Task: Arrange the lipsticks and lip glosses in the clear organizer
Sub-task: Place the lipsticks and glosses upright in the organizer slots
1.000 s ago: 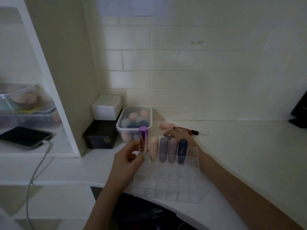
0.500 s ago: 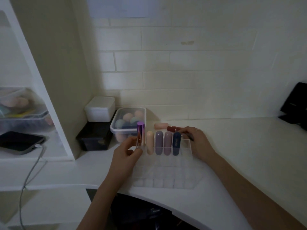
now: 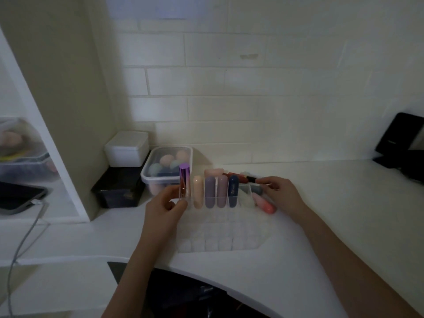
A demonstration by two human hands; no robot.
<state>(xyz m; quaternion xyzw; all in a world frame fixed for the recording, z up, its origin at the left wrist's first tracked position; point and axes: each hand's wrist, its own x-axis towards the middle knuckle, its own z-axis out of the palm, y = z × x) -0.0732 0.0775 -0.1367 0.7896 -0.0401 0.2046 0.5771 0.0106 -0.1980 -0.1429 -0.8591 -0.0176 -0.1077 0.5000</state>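
Note:
A clear organizer [image 3: 220,235] with a grid of cells lies on the white counter. Its back row holds upright tubes: a purple-capped lipstick [image 3: 184,184], a peach one [image 3: 198,191], two mauve ones [image 3: 210,191] and a navy one [image 3: 233,190]. My left hand [image 3: 165,214] touches the organizer's left back corner by the purple lipstick. My right hand [image 3: 281,191] pinches a thin red lip gloss [image 3: 243,177] lying level behind the row. A coral tube [image 3: 263,203] lies tilted at the organizer's right back corner. A pale pink tube [image 3: 213,172] lies behind.
A lidded clear tub of makeup sponges [image 3: 166,166] stands behind left, beside a white box [image 3: 126,149] stacked on a black box [image 3: 117,189]. A phone with a cable [image 3: 18,196] lies on the left shelf. A black object [image 3: 401,143] sits far right.
My right hand has drawn back to the right with the red lip gloss in its fingertips, uncovering the coral tube. My left hand stays by the purple lipstick.

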